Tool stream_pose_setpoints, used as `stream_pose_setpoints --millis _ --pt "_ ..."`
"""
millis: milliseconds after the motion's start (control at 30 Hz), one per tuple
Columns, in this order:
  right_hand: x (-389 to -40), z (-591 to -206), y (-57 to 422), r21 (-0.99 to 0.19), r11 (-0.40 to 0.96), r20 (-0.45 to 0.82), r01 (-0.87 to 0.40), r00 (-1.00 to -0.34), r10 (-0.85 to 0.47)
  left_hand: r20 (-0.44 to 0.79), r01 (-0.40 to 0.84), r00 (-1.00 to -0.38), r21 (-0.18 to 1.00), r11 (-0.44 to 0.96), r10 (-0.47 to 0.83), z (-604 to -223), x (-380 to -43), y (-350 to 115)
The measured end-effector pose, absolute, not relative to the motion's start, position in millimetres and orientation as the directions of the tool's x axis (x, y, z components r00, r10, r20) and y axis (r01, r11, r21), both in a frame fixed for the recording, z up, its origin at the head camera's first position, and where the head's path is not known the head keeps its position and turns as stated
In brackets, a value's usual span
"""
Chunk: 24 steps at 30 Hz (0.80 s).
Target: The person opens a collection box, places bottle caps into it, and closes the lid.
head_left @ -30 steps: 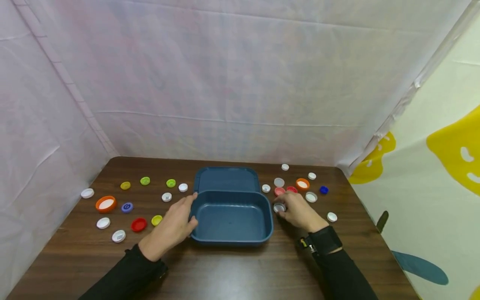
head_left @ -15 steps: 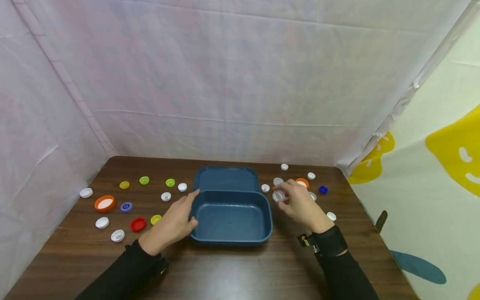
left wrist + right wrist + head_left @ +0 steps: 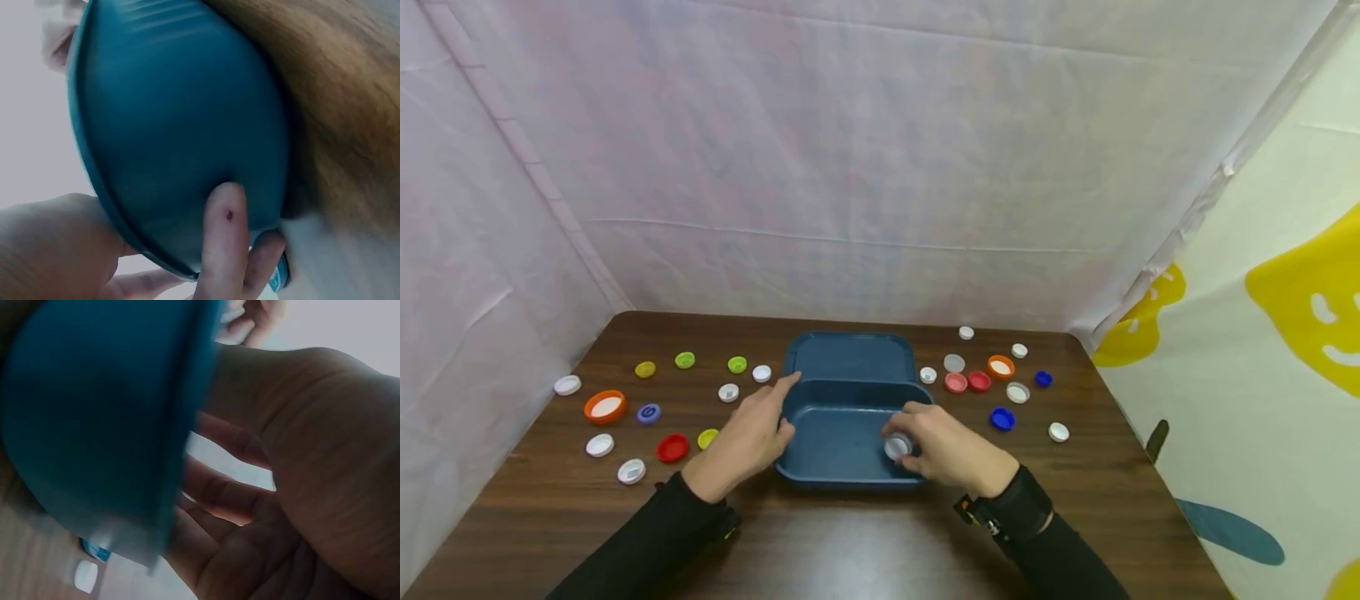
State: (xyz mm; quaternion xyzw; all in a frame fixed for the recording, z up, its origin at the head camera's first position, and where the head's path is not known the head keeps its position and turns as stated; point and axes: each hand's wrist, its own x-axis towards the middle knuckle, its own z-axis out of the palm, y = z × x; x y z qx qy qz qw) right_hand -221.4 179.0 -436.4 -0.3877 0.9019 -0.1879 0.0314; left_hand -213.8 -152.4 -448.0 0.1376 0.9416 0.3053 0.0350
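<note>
My right hand (image 3: 951, 442) reaches over the right part of a blue plastic box (image 3: 827, 481), with a translucent whitish bottle cap (image 3: 897, 448) between thumb and fingers. In the right wrist view, the box's wall (image 3: 94, 425) hides my fingertips and the cap. At the box's left side rests my left hand (image 3: 741, 437), index finger stretched to the back left corner. A finger (image 3: 225, 219) of that hand lies against the outer wall in the left wrist view. Behind the box, its blue lid (image 3: 850, 354) lies flat on the table.
Several caps lie left on the brown table (image 3: 865, 542), among them an orange one (image 3: 604, 407) and a red one (image 3: 672, 448). More lie right, including a blue cap (image 3: 1002, 418), a pale red cap (image 3: 956, 382) and a white cap (image 3: 1058, 432). White sheeting (image 3: 850, 167) stands behind the table.
My right hand has lifted the translucent cap from the table right of the box and carried it left over the box. A blue cap has come into view. My left hand stays about the same.
</note>
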Motion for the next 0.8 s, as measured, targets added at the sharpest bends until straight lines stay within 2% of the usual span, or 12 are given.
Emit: stream_pose_setpoints --millis 133,333,533,667,800 --pt "-221 -440 176 -0.373 0.637 0.043 -0.675 -0.698 -0.715 0.027 0.24 -0.961 0.573 0.784 0.274 -451 -213 -151" --pt "-221 -435 178 -0.412 0.64 0.047 -0.648 -0.717 -0.695 0.04 0.244 -0.962 0.563 0.79 0.269 -454 -212 -151" --pt "-221 -429 184 -0.443 0.618 0.102 -0.65 -0.721 -0.686 0.042 0.245 -0.962 0.563 0.789 0.268 -454 -212 -152" --pt "-221 -424 189 -0.473 0.631 0.121 -0.615 -0.755 -0.644 0.044 0.246 -0.962 0.565 0.788 0.269 -455 -212 -151" --pt "-224 -421 196 -0.446 0.646 0.199 -0.62 -0.772 -0.604 0.047 0.248 -0.962 0.57 0.783 0.27 -455 -211 -151"
